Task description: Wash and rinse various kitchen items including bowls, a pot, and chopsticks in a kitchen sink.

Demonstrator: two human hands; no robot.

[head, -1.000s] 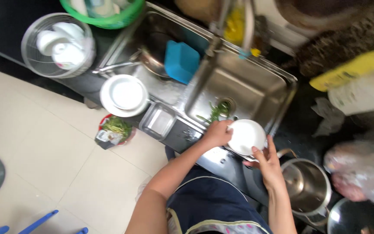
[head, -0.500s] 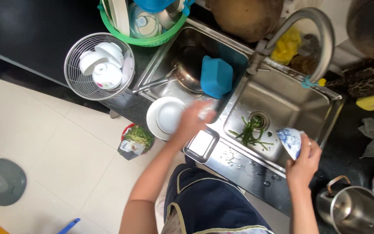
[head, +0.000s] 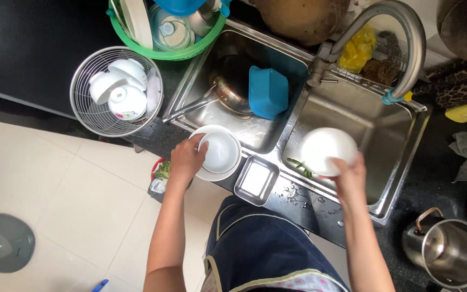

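Taking the double steel sink (head: 395,178) as the marker, a round wire basket (head: 85,113) of white bowls stands well off its left end on the dark counter, with a green tub (head: 160,53) of dishes just behind the left basin. At the sink's front left corner the left hand (head: 186,159) is curled around the rim of a small white bowl (head: 220,151), which sits on a white plate (head: 207,174). Just to the right, on the front ledge, lies a small steel tray (head: 256,180). Inside the left basin are a steel pan (head: 232,86) and a blue tub (head: 267,92). Over the right basin the right hand (head: 349,172) grips the near edge of a white dish (head: 325,150), fingers closed on it. Beyond the sink's right end stands a steel pot (head: 452,251).
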